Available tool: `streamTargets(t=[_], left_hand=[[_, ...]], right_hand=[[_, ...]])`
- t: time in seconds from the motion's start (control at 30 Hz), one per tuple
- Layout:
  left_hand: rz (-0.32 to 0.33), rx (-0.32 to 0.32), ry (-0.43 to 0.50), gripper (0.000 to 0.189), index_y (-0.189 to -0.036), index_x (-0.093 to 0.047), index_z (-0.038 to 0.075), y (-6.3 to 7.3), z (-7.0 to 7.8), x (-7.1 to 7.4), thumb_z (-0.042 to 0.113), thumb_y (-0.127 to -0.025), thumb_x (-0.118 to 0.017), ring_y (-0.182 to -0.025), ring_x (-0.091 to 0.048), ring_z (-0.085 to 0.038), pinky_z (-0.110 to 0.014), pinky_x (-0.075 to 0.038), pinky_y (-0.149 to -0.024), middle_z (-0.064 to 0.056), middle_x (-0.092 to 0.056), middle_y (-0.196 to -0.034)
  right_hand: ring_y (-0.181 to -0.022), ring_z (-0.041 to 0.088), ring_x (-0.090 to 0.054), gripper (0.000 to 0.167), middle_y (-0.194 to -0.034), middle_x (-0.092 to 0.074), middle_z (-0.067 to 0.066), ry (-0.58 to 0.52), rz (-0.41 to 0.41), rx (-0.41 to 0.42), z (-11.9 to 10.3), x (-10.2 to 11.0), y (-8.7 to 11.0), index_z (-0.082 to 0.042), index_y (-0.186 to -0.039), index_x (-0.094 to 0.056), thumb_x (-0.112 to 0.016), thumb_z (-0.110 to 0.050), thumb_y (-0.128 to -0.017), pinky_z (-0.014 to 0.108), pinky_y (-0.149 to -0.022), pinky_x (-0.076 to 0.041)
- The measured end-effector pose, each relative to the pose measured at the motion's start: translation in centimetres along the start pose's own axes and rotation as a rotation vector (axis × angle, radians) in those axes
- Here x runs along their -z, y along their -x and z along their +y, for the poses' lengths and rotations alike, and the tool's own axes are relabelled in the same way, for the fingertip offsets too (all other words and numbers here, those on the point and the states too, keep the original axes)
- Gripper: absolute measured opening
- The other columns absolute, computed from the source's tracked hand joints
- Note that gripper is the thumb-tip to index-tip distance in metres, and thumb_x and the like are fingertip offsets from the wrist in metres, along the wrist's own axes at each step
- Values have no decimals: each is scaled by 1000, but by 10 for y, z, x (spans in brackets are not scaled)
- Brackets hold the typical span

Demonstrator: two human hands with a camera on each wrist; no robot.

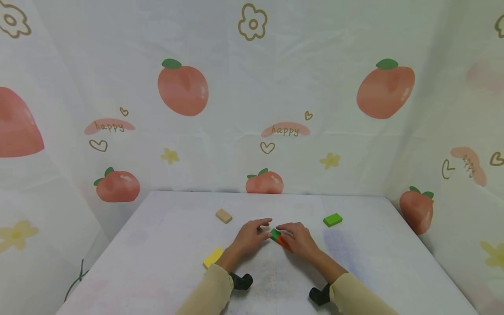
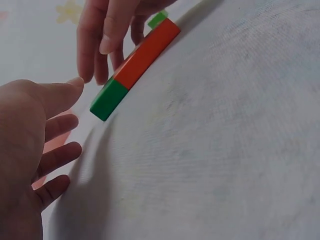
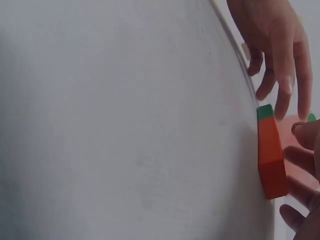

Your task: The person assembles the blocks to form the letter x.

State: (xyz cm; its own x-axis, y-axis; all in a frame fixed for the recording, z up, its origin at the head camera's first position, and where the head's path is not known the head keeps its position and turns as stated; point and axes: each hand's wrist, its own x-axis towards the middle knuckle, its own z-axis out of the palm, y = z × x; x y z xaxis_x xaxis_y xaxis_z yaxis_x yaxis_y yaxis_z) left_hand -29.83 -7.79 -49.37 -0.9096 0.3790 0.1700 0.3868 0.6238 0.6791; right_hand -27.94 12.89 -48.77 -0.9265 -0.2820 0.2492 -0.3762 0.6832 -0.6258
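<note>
A dark green block (image 1: 275, 234) and a longer orange block (image 1: 283, 243) lie end to end in one line on the white table, between the two hands. In the left wrist view the end of the green block (image 2: 108, 101) meets the orange block (image 2: 146, 53) with no gap showing. My left hand (image 1: 249, 238) is beside the green end, its fingers spread and nothing in them. Over the orange block's far side is my right hand (image 1: 301, 240), fingers loosely bent. In the right wrist view its fingers stand close along the orange block (image 3: 270, 147) without gripping it.
A tan block (image 1: 224, 216) lies farther back on the left, and a light green block (image 1: 333, 220) farther back on the right. Partly behind my left forearm is a yellow block (image 1: 213, 257). A patterned cloth wall (image 1: 220, 153) rises along the table's back edge.
</note>
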Motion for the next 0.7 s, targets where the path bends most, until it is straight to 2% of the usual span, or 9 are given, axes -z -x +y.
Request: streamTargets(t=[0.2, 0.43, 0.7], left_hand=[[-20, 20, 9, 45, -138, -55, 24, 3, 1, 9, 30, -94, -65, -105, -56, -15, -38, -47, -89, 3, -62, -125], [-4, 0, -12, 40, -134, -60, 24, 6, 2, 16, 30, -95, -65, -105, -56, -15, -38, -47, -89, 6, -61, -126], [22, -16, -23, 34, -127, -65, 25, 11, 1, 24, 31, -94, -66, -105, -57, -16, -41, -47, -90, 6, -62, -123]], right_hand=[[-106, 26, -55, 25, -113, -68, 1, -68, -68, 45, 13, 3, -4, -14, -115, -72, -61, -7, -94, 52, -91, -44], [-112, 26, -52, 26, -118, -65, 0, -148, -166, 47, 25, 7, -11, -17, -117, -71, -56, -9, -97, 54, -95, -42], [-115, 29, -51, 24, -119, -64, 1, -167, -225, 95, 27, 11, -16, -17, -115, -72, -57, -11, -97, 58, -96, -39]])
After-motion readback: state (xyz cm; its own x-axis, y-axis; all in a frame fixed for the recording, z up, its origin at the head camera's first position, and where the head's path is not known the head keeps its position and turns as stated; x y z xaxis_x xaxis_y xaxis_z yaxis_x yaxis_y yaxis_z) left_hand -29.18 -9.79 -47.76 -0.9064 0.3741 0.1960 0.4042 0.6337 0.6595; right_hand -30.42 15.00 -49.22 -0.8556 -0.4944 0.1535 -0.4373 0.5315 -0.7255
